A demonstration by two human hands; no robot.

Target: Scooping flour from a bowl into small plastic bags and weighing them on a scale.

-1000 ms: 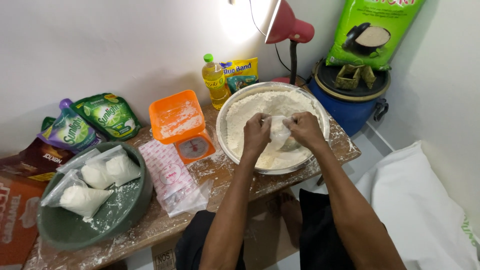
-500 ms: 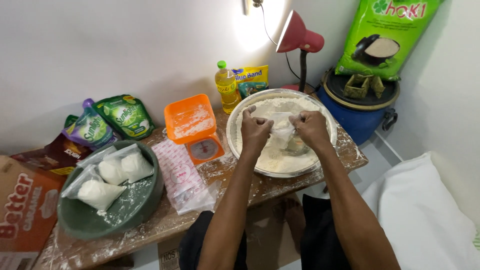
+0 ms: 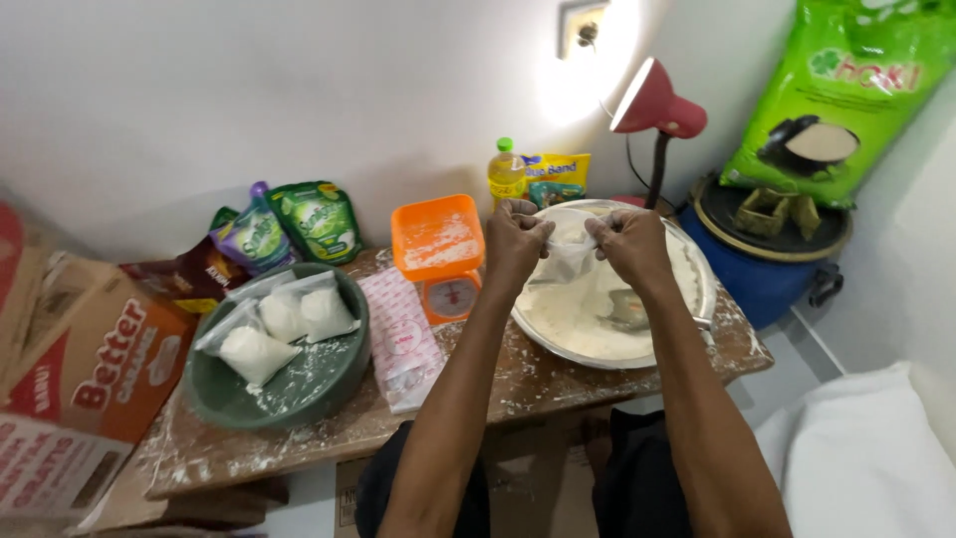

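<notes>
Wooden table (image 3: 518, 384), flour-dusted across the top, carries everything noted here. Largest item: round metal basin (image 3: 697, 274) of white flour at my right. Next: green bowl (image 3: 344, 374) at my left, holding three filled flour bags (image 3: 284, 324). Between bowl and basin, an orange kitchen scale (image 3: 440, 254) with flour in its tray, and just beside it a flat stack of empty bags (image 3: 398, 339) printed in pink.

Both arms reach forward over the basin. My left hand (image 3: 516, 241) and right hand (image 3: 629, 244) each pinch one edge of a small clear plastic bag (image 3: 570, 254), fingers closed tight on the film, the bag stretched between them above the flour (contents not discernible). A scoop (image 3: 627, 309) lies in the flour below my right hand.
</notes>
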